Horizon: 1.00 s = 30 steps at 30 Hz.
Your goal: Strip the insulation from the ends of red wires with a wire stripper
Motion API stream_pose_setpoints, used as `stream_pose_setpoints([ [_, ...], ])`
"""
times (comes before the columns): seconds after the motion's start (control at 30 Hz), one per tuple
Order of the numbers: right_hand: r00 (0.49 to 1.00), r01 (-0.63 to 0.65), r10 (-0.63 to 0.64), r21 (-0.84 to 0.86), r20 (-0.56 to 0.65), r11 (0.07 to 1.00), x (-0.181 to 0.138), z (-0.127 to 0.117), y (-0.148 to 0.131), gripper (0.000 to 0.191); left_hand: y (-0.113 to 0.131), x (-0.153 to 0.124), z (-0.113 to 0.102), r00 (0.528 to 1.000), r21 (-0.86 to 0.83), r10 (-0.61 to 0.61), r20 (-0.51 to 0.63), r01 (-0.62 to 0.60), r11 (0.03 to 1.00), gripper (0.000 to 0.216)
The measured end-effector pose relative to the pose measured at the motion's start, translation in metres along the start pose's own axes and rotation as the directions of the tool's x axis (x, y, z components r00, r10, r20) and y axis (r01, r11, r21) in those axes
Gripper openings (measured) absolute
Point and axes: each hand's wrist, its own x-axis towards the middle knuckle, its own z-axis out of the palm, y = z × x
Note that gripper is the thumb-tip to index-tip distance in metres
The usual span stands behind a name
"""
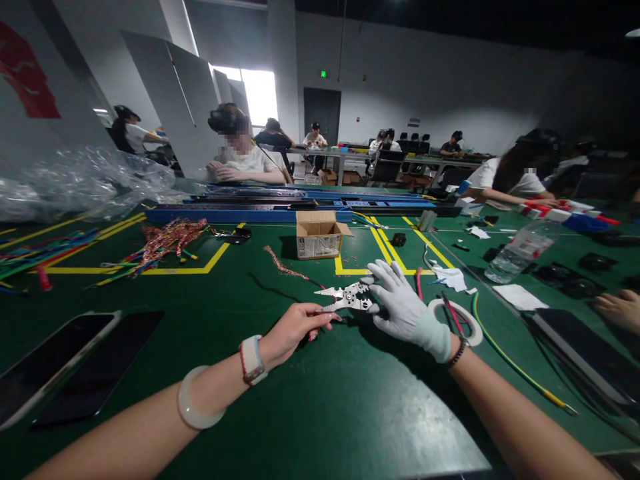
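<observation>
My right hand (pixel 403 308), in a pale grey glove, is closed round the handles of the wire strippers (pixel 349 297). Their toothed metal jaws point left and are slightly parted. My left hand (pixel 299 327), bare, is pinched just below the jaws. A thin red wire (pixel 313 333) shows under its fingers, though the grip hides most of it. Beyond the jaws, frayed copper strands (pixel 285 263) run out from a red sheath toward the upper left. Whether this is the same wire cannot be made out behind the tool.
A small open cardboard box (pixel 319 244) stands ahead. A copper strand heap (pixel 175 240) and coloured cables (pixel 47 253) lie left, above two phones (pixel 95 367). To the right are a tape roll (pixel 474 325), a green-yellow cable (pixel 515 363) and a water bottle (pixel 523 250). Co-workers sit around.
</observation>
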Motion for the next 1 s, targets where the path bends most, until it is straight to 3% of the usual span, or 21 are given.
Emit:
stream_pose_setpoints([
  [0.47, 0.999, 0.003, -0.001, -0.041, 0.055, 0.999, 0.002, -0.003, -0.006, 0.054, -0.001, -0.001, 0.004, 0.996, 0.078, 0.053, -0.069, -0.048, 0.996, 0.019],
  [0.67, 0.999, 0.003, 0.003, -0.128, 0.052, 0.992, 0.004, -0.007, -0.009, 0.048, 0.0, -0.002, 0.003, 0.995, 0.036, 0.06, -0.084, -0.057, 0.998, 0.02],
  [0.9, 0.997, 0.014, -0.002, -0.143, 0.079, 0.99, 0.005, -0.009, -0.011, 0.027, -0.004, -0.002, 0.004, 0.989, -0.002, 0.09, -0.119, -0.09, 0.996, 0.026],
  [1.0, 0.997, 0.013, -0.004, -0.123, 0.075, 0.992, 0.005, -0.009, -0.012, 0.026, -0.004, -0.002, 0.004, 0.986, -0.024, 0.087, -0.14, -0.092, 0.995, 0.027],
])
